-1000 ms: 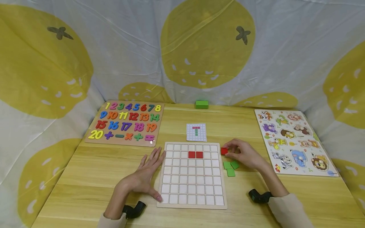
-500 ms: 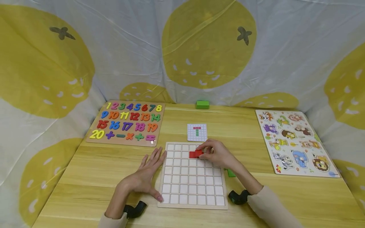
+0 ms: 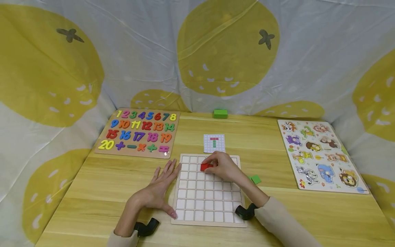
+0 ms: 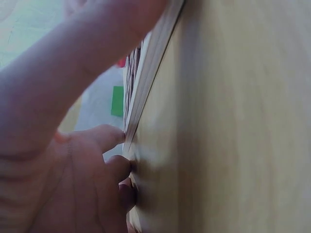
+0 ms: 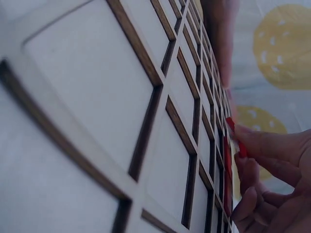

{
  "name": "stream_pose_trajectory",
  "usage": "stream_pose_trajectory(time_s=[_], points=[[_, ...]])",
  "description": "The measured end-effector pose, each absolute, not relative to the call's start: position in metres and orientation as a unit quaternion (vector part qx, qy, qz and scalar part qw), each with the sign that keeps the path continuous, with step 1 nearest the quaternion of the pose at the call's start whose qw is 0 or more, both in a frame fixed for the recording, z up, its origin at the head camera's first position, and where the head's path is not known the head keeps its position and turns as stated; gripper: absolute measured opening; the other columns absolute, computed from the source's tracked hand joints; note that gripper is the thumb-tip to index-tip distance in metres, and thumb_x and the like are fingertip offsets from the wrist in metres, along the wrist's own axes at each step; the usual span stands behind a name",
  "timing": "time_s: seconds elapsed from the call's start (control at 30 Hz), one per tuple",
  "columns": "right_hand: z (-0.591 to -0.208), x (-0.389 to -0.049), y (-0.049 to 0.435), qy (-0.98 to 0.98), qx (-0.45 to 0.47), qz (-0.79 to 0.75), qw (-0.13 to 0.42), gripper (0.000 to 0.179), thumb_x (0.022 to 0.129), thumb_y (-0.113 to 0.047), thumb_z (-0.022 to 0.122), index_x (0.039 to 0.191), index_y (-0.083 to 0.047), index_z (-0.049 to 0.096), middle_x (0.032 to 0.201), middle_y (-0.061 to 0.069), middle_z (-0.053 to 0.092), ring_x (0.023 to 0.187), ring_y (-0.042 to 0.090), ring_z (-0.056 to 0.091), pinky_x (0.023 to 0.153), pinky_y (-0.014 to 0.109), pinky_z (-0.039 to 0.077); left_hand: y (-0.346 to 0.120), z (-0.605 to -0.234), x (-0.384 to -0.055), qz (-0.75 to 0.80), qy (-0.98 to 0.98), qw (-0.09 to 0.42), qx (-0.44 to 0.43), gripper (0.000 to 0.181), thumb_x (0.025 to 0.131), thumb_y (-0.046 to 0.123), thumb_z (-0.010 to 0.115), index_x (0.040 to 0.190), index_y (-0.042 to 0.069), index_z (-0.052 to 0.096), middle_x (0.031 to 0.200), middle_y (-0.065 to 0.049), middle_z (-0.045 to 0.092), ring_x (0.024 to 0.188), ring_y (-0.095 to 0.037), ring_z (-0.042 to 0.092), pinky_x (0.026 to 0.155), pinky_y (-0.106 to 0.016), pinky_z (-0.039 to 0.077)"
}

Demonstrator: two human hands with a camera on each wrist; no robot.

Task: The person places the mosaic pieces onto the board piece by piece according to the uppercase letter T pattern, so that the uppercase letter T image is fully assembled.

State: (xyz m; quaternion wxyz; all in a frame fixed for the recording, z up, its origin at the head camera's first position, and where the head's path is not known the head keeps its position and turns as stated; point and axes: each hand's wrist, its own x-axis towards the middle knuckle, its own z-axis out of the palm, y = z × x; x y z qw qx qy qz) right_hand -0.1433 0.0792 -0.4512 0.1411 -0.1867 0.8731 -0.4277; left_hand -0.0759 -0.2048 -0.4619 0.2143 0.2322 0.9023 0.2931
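A wooden grid board [image 3: 209,224] lies in front of me. My left hand [image 3: 155,193] is spread along its left side, the thumb at the lower left corner and fingertips at the upper edge. My right hand [image 3: 223,166] is over the board's upper rows and pinches a red square tile [image 3: 204,167] between thumb and fingertips. In the right wrist view the pinched tile [image 5: 230,124] is tilted above the grid. Red tiles [image 5: 227,170] lie in the grid beneath it, mostly hidden by the hand in the head view.
Behind the board lies a pattern card [image 3: 214,143] with a red and green T. Green tiles [image 3: 255,179] lie to the right, partly behind the forearm. A number board [image 3: 135,152] is at left, an animal puzzle [image 3: 321,164] at right, a green block [image 3: 220,114] at the back.
My right hand has carried the red tile from beside the board's right edge leftward over the grid, to the left end of the red tiles there. The left hand stays in place.
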Motion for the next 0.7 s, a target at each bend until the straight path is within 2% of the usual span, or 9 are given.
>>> stream_pose_trajectory(time_s=[0.13,0.37,0.7], points=[[-0.452,-0.144,0.074,0.882,-0.191,-0.41,0.132,0.022,0.083,-0.009,0.086,0.104,-0.008,0.082,0.083,0.005,0.065,0.069,0.012,0.05,0.064,0.022,0.041,-0.205,-0.461,-0.076,0.295,0.901,0.214,0.234,0.158,0.051,0.049,0.101,0.167,0.008,0.003,0.173,-0.019,-0.016,0.16,-0.041,-0.016,0.125,-0.068,-0.014],[-0.454,-0.146,0.066,0.886,-0.2,-0.399,0.124,0.022,0.082,-0.009,0.087,0.103,-0.009,0.082,0.091,0.005,0.07,0.07,0.009,0.051,0.063,0.02,0.043,-0.206,-0.462,-0.077,0.292,0.902,0.212,0.239,0.158,0.051,0.051,0.101,0.167,0.007,0.003,0.173,-0.019,-0.016,0.16,-0.041,-0.016,0.126,-0.067,-0.014],[-0.457,-0.149,0.067,0.877,-0.208,-0.414,0.126,0.022,0.082,-0.007,0.087,0.103,-0.009,0.083,0.094,0.005,0.07,0.07,0.01,0.05,0.063,0.02,0.042,-0.205,-0.463,-0.077,0.292,0.901,0.212,0.238,0.158,0.051,0.051,0.101,0.167,0.006,0.002,0.173,-0.019,-0.016,0.16,-0.042,-0.016,0.126,-0.067,-0.013]])
